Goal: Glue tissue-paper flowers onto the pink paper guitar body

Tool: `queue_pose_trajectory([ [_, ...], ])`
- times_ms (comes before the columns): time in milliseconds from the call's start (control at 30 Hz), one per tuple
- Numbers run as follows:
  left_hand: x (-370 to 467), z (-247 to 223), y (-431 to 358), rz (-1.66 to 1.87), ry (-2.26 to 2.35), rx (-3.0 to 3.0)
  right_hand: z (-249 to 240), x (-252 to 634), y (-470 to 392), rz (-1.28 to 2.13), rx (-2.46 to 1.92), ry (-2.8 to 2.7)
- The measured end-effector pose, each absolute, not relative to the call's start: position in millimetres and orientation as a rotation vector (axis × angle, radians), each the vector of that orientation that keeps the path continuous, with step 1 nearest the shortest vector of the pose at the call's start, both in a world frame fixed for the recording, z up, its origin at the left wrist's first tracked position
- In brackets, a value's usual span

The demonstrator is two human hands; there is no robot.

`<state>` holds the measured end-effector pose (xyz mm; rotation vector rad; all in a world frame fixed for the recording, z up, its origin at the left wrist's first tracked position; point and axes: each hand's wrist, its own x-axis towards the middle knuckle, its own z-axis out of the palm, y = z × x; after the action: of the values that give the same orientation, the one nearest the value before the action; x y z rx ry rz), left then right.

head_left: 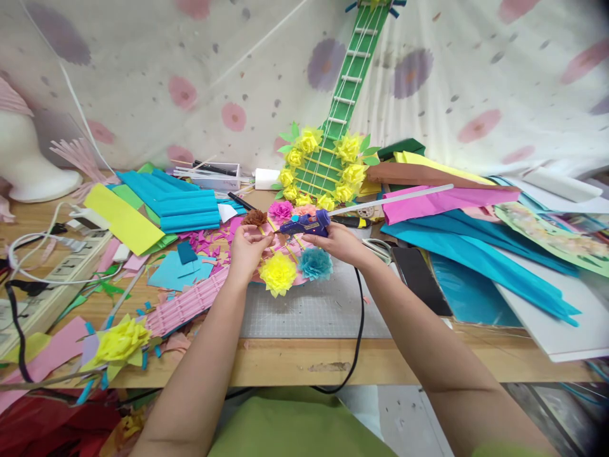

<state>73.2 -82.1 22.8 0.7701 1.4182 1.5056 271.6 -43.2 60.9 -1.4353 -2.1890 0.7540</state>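
My right hand (341, 243) is wrapped round a dark blue hot glue gun (304, 225), with a long white glue stick (394, 199) out of its back. Its nozzle points left at the fingertips of my left hand (248, 251). The left fingers are pinched together; whatever they hold is too small or hidden to name. Under both hands lies a pink paper guitar (190, 301), neck to the lower left. On its body are a yellow paper flower (278, 274), a teal flower (315, 263), a magenta flower (280, 210) and a brown flower (254, 218).
A green paper guitar (328, 155) with yellow flowers leans upright at the back. Blue crepe paper (476, 254) and a black phone (421, 280) lie right. A power strip (57, 279) and paper scraps crowd the left. The glue gun's black cord (360, 317) hangs over the table's front edge.
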Motion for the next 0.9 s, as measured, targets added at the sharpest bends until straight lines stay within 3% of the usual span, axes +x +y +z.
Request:
queue_pose_trajectory([
  [667,73.1,25.0,-84.7,1.481,1.484,0.823,59.2,275.5,-38.7,0.907,-1.367,-1.956],
  [900,64.8,30.0,-84.1,1.633,1.491,0.820,42.3,313.2,-20.1,0.621,-1.480,-1.469],
])
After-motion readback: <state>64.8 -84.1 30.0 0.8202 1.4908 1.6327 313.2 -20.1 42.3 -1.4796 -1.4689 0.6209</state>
